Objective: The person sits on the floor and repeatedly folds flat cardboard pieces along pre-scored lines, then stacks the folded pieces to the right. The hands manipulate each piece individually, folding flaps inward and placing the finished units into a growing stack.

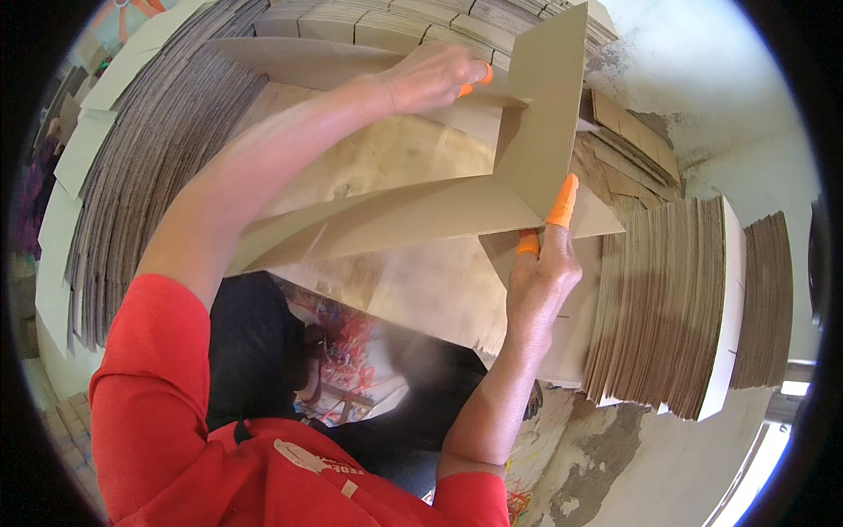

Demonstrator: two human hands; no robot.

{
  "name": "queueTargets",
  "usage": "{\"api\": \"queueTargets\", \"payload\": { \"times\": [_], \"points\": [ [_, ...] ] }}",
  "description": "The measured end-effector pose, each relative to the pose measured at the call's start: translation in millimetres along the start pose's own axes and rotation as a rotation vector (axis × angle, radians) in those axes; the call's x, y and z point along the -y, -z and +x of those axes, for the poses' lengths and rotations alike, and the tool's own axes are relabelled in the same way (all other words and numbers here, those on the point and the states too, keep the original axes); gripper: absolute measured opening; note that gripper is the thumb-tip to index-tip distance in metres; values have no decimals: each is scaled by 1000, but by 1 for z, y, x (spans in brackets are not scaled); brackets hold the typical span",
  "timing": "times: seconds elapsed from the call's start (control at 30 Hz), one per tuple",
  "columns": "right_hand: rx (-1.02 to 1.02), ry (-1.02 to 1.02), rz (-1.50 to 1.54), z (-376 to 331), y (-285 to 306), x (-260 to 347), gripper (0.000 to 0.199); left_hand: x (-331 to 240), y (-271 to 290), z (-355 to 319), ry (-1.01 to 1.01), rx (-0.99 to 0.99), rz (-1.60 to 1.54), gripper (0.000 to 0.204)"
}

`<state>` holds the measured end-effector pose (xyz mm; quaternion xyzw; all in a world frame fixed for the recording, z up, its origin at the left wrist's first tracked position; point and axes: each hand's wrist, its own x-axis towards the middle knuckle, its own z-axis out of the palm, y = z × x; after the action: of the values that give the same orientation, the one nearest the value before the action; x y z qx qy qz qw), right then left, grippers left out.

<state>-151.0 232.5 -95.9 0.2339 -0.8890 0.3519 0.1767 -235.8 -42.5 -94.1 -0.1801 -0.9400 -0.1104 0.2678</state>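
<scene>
Two long cardboard strips meet an upright cardboard crosspiece (543,88) at its slots. The near strip (378,215) runs leftward in a slight curve, and the far strip (307,60) lies beyond it. My left hand (430,79) is closed on the far strip, short of the crosspiece; orange covers sit on its fingertips. At the near joint, my right hand (546,272) pinches the crosspiece's lower edge, one orange-covered finger stretched up along it. Part of that grip is hidden behind the cardboard.
Under the work is a wooden board (413,272). Tall stacks of cardboard strips stand at the left (149,176) and right (659,299). More piles (378,31) line the back, with loose pieces (637,136) at back right beside a stained wall (729,79).
</scene>
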Motion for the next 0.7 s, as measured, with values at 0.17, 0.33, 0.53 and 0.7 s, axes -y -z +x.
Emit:
{"api": "queueTargets", "payload": {
  "times": [0.17,0.33,0.53,0.7],
  "points": [
    [-67,85,79,-7,20,14,73,-12,5,-5,36,-122,-48,20],
    [-31,98,12,-17,36,21,70,-32,12,-15,72,-117,23,18],
    [-45,92,58,-34,64,40,71,-60,29,-35,81,-48,11,20],
    [-25,52,60,-54,59,44,68,-70,38,-40,169,0,31,19]
  ]
}}
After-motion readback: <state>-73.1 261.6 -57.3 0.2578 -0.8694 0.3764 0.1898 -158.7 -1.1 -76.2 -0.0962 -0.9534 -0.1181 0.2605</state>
